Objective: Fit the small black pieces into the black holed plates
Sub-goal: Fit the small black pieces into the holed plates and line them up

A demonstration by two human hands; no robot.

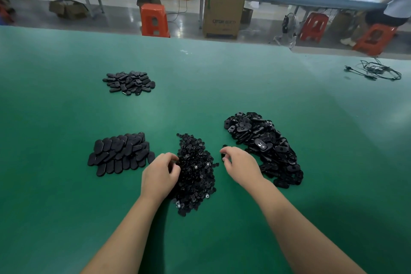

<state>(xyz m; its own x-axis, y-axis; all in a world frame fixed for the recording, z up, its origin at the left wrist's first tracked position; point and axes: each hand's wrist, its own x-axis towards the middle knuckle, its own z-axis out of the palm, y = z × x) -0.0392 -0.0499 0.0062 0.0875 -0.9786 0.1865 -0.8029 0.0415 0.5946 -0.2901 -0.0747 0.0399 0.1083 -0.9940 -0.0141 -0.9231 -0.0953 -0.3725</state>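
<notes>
Head view: I'm at the pick stage. My left hand (160, 174) sits at the left edge of the pile of small black pieces (195, 176), fingers curled in, thumb and fingertips dipping into the pile; I can't tell if a piece is actually pinched yet. My right hand (239, 163) hovers between that pile and the heap of holed plates (264, 147), fingers curled round a dark part at its fingertips, likely one plate, mostly hidden. Both piles lie on the green tabletop (200, 87). To the left, a neat stack of oval plates (121, 154); further back, a smaller far pile (129, 83), probably finished ones, not sure.

To do it well, I judge: pinch a single small piece only, since they clump; turn the plate hole-up in my right hand; bring both together just above the tabletop; seat the piece square and press till flush. Cable bundle (378, 71) far right, irrelevant.
</notes>
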